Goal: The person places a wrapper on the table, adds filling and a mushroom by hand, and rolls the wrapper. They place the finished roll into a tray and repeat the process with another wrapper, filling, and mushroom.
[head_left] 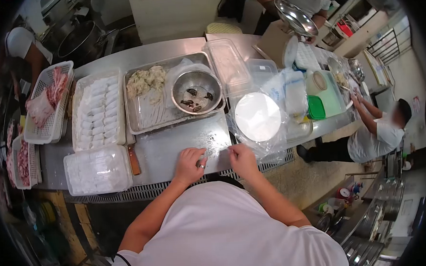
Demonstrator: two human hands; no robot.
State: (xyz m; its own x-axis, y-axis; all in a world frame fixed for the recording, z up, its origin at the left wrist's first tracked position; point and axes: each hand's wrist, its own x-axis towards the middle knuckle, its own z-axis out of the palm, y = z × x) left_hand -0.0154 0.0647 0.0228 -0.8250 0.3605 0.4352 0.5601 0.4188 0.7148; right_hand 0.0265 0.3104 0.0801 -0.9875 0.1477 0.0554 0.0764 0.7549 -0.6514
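My left hand (190, 166), with a ring on one finger, is over the front of the metal table, its fingers curled toward the thumb. Whatever it may hold is too faint to make out. To its right, my right hand (244, 161) is closed in a pinch beside the edge of a clear plastic sheet (270, 151); what lies between its fingertips is hidden. On that plastic rests a white round disc (257, 116). Beyond my hands, a metal tray (147, 123) holds a pale minced mixture (146, 82) and a steel bowl (196, 92) with dark pieces in it.
Left are a tray of white rolls (96, 110), a lidded clear container (98, 170), a brown-handled tool (134, 160) and a white basket (44, 130) of raw meat. Right are plastic containers and a green lid (316, 107). Co-workers (374, 136) stand around the table.
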